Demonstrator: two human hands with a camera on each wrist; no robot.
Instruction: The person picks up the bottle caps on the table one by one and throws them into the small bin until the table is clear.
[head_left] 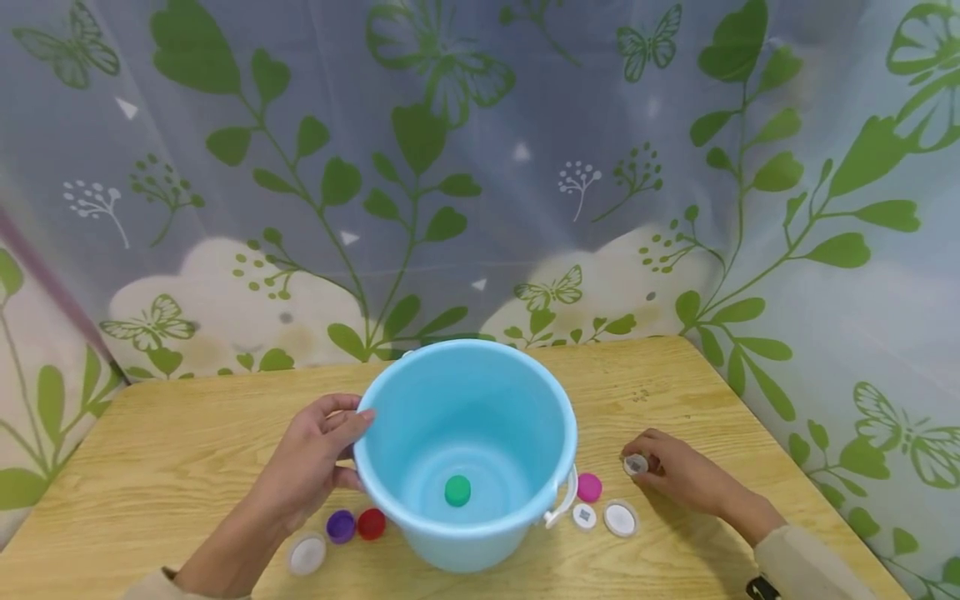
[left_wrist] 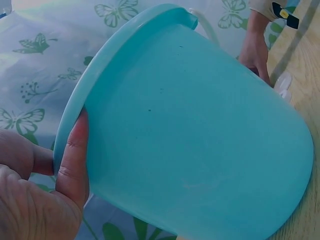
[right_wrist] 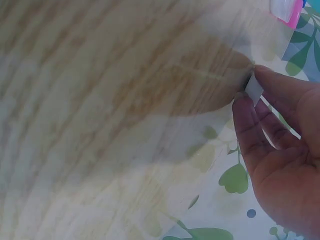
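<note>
My left hand (head_left: 311,458) grips the rim of a light blue plastic bucket (head_left: 468,546) on its left side. In the left wrist view the same bucket (left_wrist: 200,135) fills most of the picture, with the hand's thumb (left_wrist: 75,155) at its rim. Inside, on the bucket's bottom, lies a green bottle cap (head_left: 457,491). Over to the right, my right hand (head_left: 682,473) pinches a small white cap (head_left: 635,464) between thumb and fingertips, at the tabletop. The right wrist view shows that white cap (right_wrist: 254,91) edge-on.
Left of the bucket lie a white lid (head_left: 307,554), a purple cap (head_left: 341,527) and a red cap (head_left: 371,524). Right of it are a pink cap (head_left: 588,487), a white cap (head_left: 584,517) and a white lid (head_left: 621,518). A patterned curtain (head_left: 300,167) stands behind the wooden table (head_left: 202,442).
</note>
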